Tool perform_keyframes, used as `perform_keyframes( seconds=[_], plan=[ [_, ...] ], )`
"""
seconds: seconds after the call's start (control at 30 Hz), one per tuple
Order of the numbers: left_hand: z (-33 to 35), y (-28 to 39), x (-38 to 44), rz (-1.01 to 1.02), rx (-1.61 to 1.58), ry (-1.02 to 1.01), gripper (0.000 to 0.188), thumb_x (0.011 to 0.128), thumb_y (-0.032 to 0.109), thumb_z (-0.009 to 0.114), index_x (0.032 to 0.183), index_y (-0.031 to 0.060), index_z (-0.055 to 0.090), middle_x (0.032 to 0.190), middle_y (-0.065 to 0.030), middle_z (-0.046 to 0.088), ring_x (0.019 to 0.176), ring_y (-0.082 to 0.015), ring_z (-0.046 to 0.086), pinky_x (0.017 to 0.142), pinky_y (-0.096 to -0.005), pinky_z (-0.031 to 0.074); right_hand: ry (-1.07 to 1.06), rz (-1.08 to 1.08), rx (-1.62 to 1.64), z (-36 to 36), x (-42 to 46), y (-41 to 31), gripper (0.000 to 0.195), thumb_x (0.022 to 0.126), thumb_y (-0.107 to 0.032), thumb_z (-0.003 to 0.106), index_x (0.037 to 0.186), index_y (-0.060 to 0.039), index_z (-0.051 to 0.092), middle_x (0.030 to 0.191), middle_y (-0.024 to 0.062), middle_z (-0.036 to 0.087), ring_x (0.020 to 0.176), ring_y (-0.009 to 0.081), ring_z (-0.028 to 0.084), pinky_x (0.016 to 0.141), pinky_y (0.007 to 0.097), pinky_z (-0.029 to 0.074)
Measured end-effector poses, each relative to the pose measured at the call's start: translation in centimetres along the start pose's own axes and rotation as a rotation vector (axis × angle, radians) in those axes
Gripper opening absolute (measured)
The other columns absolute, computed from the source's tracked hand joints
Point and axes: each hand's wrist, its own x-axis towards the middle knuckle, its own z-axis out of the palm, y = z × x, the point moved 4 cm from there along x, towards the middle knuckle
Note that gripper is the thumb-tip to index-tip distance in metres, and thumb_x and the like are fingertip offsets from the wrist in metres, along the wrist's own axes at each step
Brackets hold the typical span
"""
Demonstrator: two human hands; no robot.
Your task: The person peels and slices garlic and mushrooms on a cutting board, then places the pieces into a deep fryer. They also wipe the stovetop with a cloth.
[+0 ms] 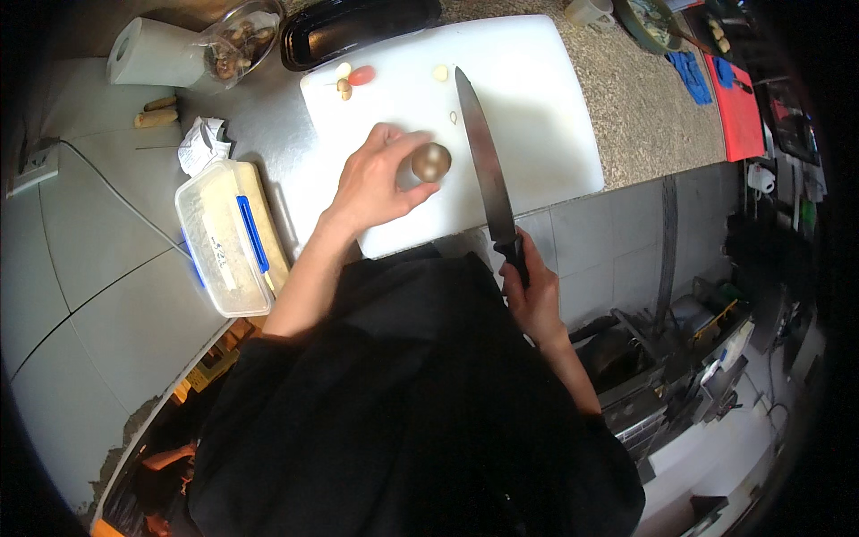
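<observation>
Over the white cutting board (550,80), my left hand (379,174) has its fingers and thumb around a round, brown mushroom cap (431,162). My right hand (535,288) grips the black handle of a long kitchen knife (488,161), whose blade reaches over the board with its tip towards the far edge. A small pale slice (440,72) and a thin ring-like scrap (453,118) lie left of the blade. At the board's far left corner are a reddish oval piece (362,75), a pale round piece (343,70) and small brown mushroom pieces (344,89).
A black tray (356,33) stands behind the board. To the left are a paper roll (158,57), bagged mushrooms (235,54), crumpled paper (203,145) and a lidded plastic container (225,248). A green bowl (647,27) and a red board (737,111) are far right.
</observation>
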Motion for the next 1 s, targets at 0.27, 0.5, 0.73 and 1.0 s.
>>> perform_keyframes(
  seconds=[0.27, 0.5, 0.73, 1.0],
  plan=[
    [0.8, -2.0, 0.6, 0.0, 0.024, -0.148, 0.055, 0.065, 0.016, 0.08, 0.117, 0.012, 0.062, 0.105, -0.0089, 0.052, 0.09, -0.0246, 0.058, 0.08, -0.0351, 0.05, 0.002, -0.159, -0.064, 0.8, -0.6, -0.4, 0.055, 0.086, 0.0, 0.06, 0.137, 0.0003, 0.038, 0.096, 0.0275, 0.064, 0.088, 0.0372, 0.067, 0.073, 0.0391, 0.054],
    [1.5, -1.9, 0.1, -0.045, -0.033, 0.017, 0.047, 0.066, 0.014, 0.08, 0.11, 0.0056, 0.064, 0.098, -0.0101, 0.06, 0.083, -0.0213, 0.06, 0.073, -0.0307, 0.05, -0.017, -0.18, -0.13, 1.6, -0.8, 0.5, 0.061, 0.083, 0.001, 0.064, 0.138, -0.0001, 0.038, 0.098, 0.0282, 0.064, 0.084, 0.038, 0.067, 0.07, 0.039, 0.055],
    [2.2, -2.3, -0.3, -0.018, -0.064, 0.209, 0.043, 0.063, 0.012, 0.082, 0.101, 0.0034, 0.066, 0.085, -0.0072, 0.061, 0.07, -0.0178, 0.058, 0.062, -0.0293, 0.049, -0.039, -0.195, -0.158, 1.8, -0.7, 0.5, 0.061, 0.082, 0.002, 0.064, 0.138, 0.0004, 0.038, 0.097, 0.028, 0.064, 0.081, 0.0368, 0.068, 0.067, 0.0384, 0.054],
    [2.4, -2.8, -0.3, -0.025, -0.102, 0.179, 0.036, 0.064, 0.011, 0.081, 0.097, 0.0038, 0.068, 0.084, -0.0042, 0.062, 0.06, -0.0122, 0.053, 0.054, -0.0262, 0.045, -0.042, -0.212, -0.171, 1.9, -0.9, 0.3, 0.063, 0.081, 0.003, 0.065, 0.138, 0.0006, 0.037, 0.097, 0.0278, 0.065, 0.083, 0.0372, 0.068, 0.067, 0.0396, 0.055]
  ],
)
